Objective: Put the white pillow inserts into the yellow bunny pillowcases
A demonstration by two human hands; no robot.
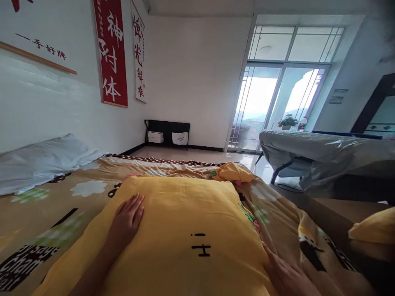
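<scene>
A large yellow pillow (182,213) with dark "Hi" lettering lies on the bed in front of me. Its right edge carries green and pink trim. My left hand (128,218) rests flat on the pillow's upper left part, fingers stretched out and close together. Against the lower right edge of the pillow lies my right hand (286,271), its fingers extended along the side and partly out of sight. Beneath is a tan patterned blanket (89,189). A crumpled yellow cloth (236,172) with green and pink details sits just beyond the pillow's far right corner.
A white pillow (46,160) lies against the left wall. At the right stand a plastic-covered table (324,152) and a brown box (333,209), with another yellow item (375,226) near it. A low black rack (168,131) stands by the far wall.
</scene>
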